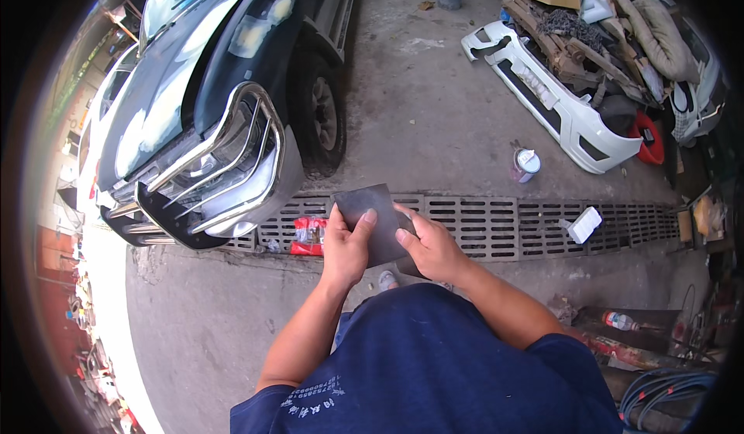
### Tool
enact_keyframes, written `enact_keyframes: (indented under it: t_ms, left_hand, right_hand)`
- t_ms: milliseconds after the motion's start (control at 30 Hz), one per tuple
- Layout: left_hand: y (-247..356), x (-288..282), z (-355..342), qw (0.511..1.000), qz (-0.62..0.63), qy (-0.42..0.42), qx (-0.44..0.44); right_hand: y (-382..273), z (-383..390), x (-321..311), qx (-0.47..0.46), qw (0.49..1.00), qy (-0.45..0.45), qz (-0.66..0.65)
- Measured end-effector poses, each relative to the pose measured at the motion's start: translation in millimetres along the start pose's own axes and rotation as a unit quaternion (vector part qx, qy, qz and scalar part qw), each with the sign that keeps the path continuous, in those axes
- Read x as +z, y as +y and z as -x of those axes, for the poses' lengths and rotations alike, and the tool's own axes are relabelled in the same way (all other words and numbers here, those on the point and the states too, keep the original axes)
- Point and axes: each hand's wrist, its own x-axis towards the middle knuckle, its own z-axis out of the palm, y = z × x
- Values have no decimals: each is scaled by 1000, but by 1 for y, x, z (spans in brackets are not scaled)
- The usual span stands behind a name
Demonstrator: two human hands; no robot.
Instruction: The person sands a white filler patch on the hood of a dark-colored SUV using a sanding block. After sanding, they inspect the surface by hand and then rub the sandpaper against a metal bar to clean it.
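Charcoal grey and matte, a thin rectangular sheet (380, 240) is held between the two hands in front of the body, above the floor grating (474, 231). Its upper edge runs nearly straight and its upper corners look square. A darker strip (405, 223) shows by the right fingers; whether that is a fold or a second piece, I cannot tell.

At the sheet's left side, the left hand (346, 246) pinches it, thumb laid flat across the face and pointing up, most of the fingers hidden behind. Opposite, the right hand (434, 249) pinches the right edge, thumb angled in toward the sheet, index finger bent above it. Both forearms slant inward from below, elbows bent, on either side of a dark blue shirt (418, 356).

Beyond the left hand, a red packet (308, 236) lies on the grating, beside a dark car (221, 85) with pale patches on its bonnet and wing. Farther right are a white tray (584, 225), a tin (525, 166) and a white bumper (575, 130).
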Motion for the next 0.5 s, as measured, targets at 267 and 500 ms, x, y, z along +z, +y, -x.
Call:
enact_keyframes:
  t_ms: [267, 500]
  left_hand:
    - [2, -4, 10, 967, -223, -100, 68]
    - [-1, -2, 7, 967, -226, -61, 102]
  right_hand:
    - [-6, -10, -20, 107, 973, -184, 86]
    - [-19, -8, -24, 139, 972, -173, 81]
